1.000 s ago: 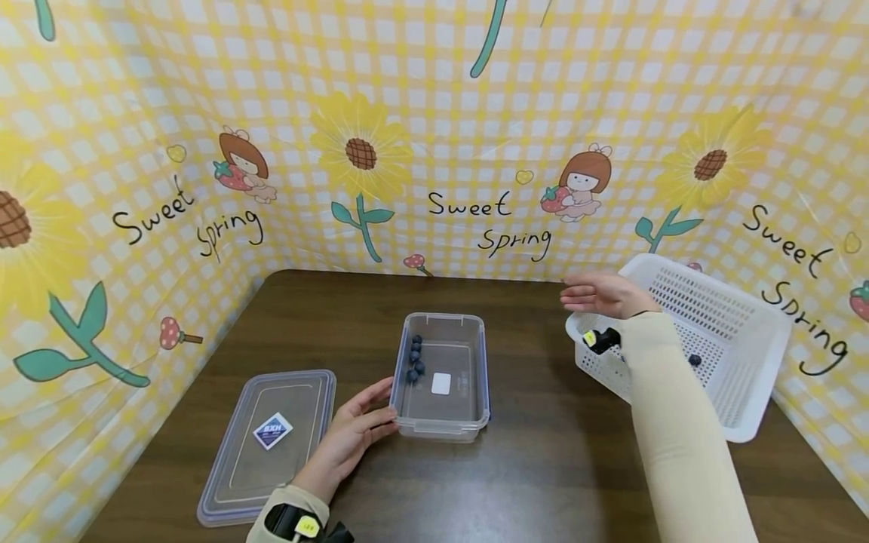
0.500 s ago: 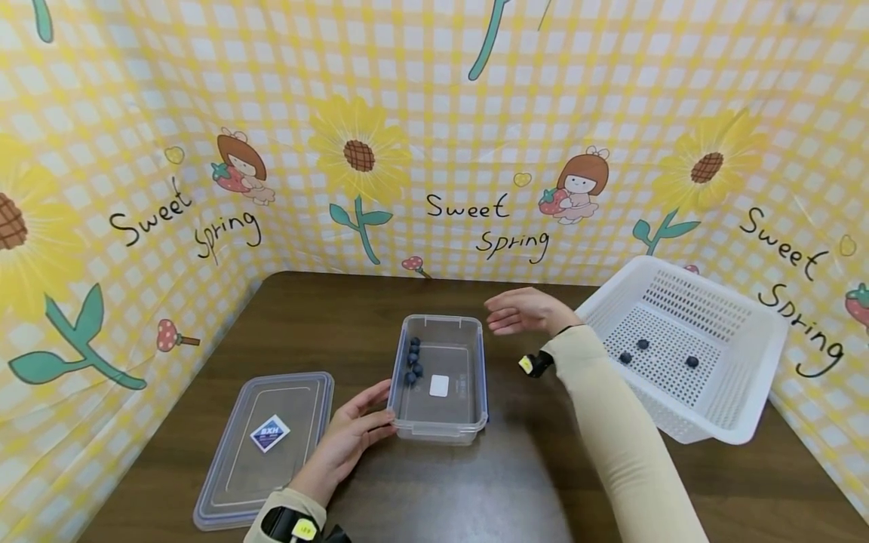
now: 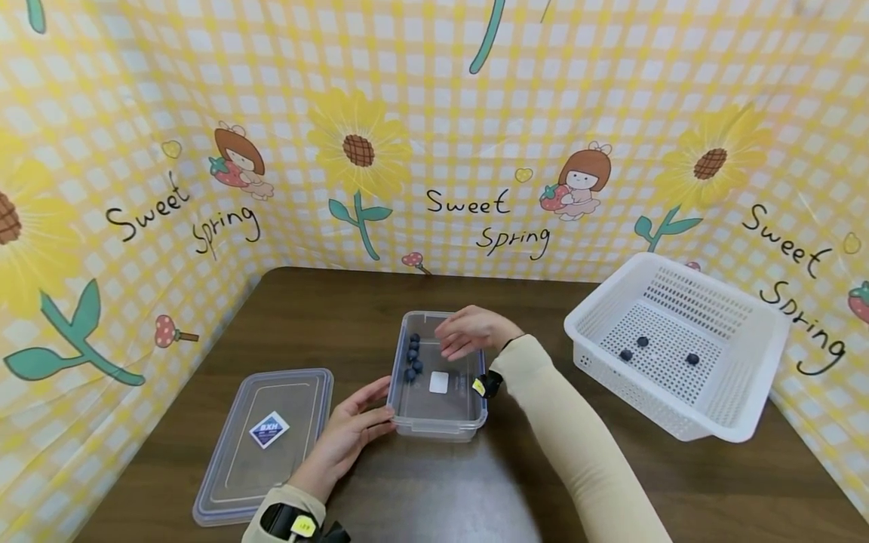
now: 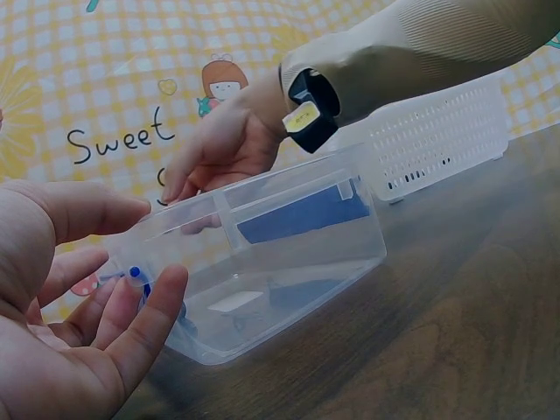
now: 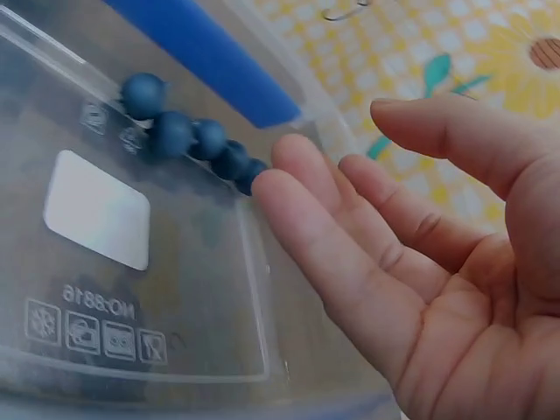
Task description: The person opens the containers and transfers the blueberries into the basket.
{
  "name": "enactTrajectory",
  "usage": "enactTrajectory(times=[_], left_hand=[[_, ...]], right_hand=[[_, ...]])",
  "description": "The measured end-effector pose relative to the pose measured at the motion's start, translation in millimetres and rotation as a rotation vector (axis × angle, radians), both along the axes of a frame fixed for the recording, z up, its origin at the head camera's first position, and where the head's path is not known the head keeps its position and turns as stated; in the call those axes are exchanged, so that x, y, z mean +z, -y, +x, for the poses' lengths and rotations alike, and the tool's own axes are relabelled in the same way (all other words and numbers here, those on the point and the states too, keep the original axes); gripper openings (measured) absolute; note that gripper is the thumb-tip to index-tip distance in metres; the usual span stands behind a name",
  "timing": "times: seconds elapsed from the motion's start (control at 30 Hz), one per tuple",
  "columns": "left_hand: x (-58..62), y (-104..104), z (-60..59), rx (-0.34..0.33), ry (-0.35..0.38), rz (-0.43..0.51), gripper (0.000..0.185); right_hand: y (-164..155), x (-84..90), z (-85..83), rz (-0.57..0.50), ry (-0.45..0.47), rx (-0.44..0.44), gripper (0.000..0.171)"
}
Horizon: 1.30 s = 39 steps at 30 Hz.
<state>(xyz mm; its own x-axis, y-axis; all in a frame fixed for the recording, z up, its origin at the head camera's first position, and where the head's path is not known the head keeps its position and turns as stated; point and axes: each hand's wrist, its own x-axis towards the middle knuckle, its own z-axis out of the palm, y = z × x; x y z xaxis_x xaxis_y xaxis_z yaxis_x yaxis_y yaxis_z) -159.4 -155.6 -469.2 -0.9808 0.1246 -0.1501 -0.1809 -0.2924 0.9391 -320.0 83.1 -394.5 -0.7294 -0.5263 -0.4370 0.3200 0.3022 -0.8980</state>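
A clear plastic box (image 3: 441, 431) sits mid-table with several blueberries (image 3: 413, 360) lined along its left wall. My left hand (image 3: 356, 426) rests against the box's front left corner with its fingers straight; in the left wrist view the left hand (image 4: 87, 332) touches the box (image 4: 297, 262). My right hand (image 3: 467, 334) hovers over the back of the box, fingers relaxed. In the right wrist view the right hand (image 5: 411, 262) shows an empty palm beside the blueberries (image 5: 188, 136).
The box's clear lid (image 3: 265, 441) lies flat at the front left. A white perforated basket (image 3: 747, 426) stands at the right with three blueberries (image 3: 643, 342) on its floor. Yellow patterned cloth walls the table on three sides.
My right hand has moved left from the basket's rim to above the clear box. The left hand has stayed at the box's corner.
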Motion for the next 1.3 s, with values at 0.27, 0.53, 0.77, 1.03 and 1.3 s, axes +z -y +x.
enactTrajectory(times=[0.27, 0.53, 0.77, 1.03, 1.3], left_hand=[[2.4, 1, 1.2, 0.005, 0.002, 0.003, 0.059], [1.8, 0, 1.4, -0.01, -0.004, 0.007, 0.06], [0.1, -1, 1.0, -0.016, -0.002, 0.015, 0.06], [-1.3, -2, 0.0, -0.016, -0.003, 0.008, 0.059], [-1.3, -1, 0.6, -0.014, -0.012, 0.007, 0.055]], right_hand=[[28, -11.6, 7.0, 0.081, 0.011, 0.048, 0.027], [38, -28.7, 8.3, 0.126, 0.04, 0.002, 0.005], [45, -33.9, 10.7, 0.175, 0.048, -0.03, 0.013], [47, -34.1, 12.7, 0.178, 0.038, -0.039, 0.01], [47, -37.7, 9.2, 0.183, 0.03, -0.043, 0.006]])
